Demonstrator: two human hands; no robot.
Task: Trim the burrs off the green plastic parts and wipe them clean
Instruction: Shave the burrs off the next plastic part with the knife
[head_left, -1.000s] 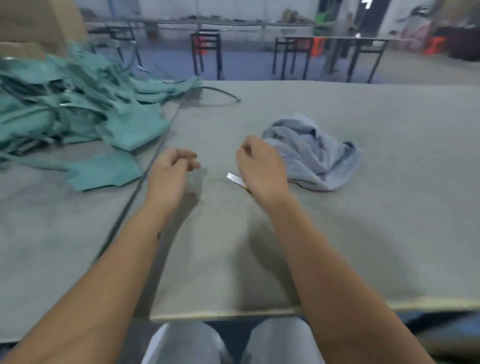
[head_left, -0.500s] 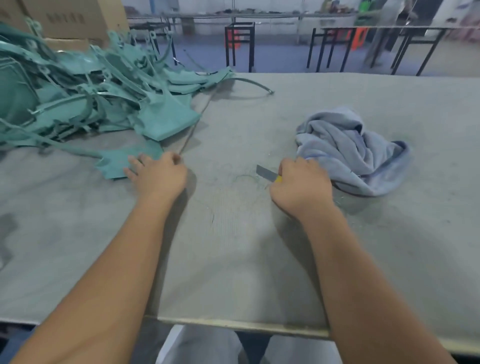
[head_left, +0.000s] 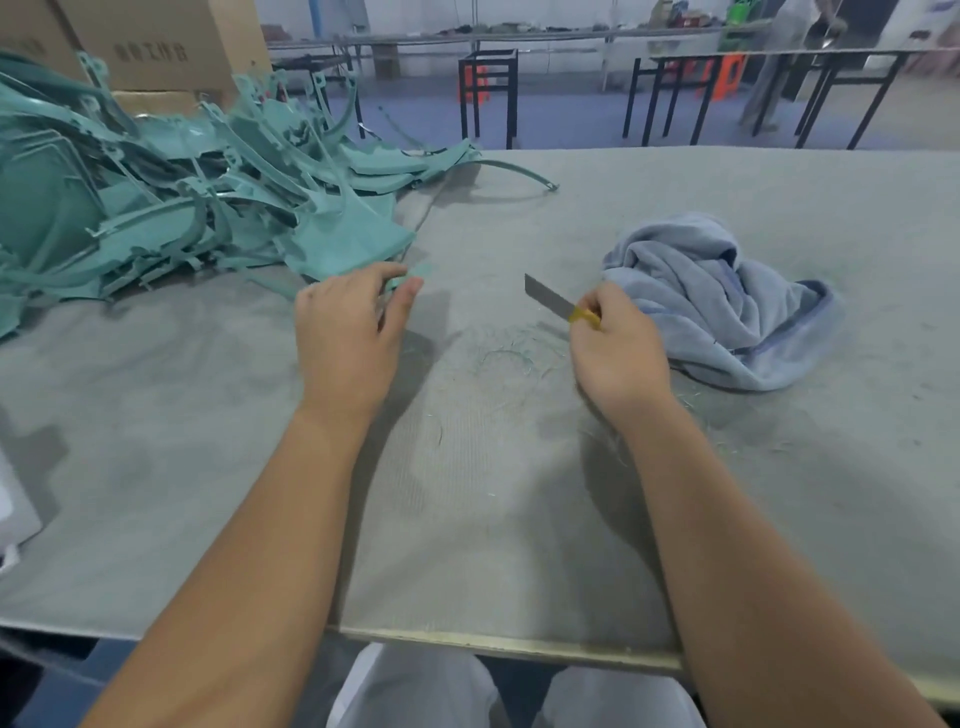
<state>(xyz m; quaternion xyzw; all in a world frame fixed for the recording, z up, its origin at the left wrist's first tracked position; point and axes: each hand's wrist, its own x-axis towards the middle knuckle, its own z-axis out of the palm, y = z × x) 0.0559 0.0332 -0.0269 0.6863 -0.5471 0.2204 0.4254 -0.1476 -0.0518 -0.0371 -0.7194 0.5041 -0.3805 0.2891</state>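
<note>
- Your left hand (head_left: 350, 332) hovers over the grey counter (head_left: 493, 519) at the near edge of the pile of green plastic parts (head_left: 182, 197); its grip pinches a small green piece (head_left: 410, 278) between thumb and fingers, the piece's tip poking out to the right, past your fingertips.
- That piece lies just beside the nearest flat part of the pile; you cannot tell whether it is joined to it.
- Your right hand (head_left: 618, 348) is clenched round a yellow-handled knife (head_left: 558, 304), its grey blade pointing up and left, toward your left hand but apart from it.
- The pile spreads over the counter's far left, well apart from the knife.
- A crumpled blue cloth (head_left: 727, 301) lies just beside your right hand, on its right.
- Thin green shavings (head_left: 506, 358) are scattered on the counter between your hands.
- Cardboard boxes (head_left: 156, 47) stand behind the pile.
</note>
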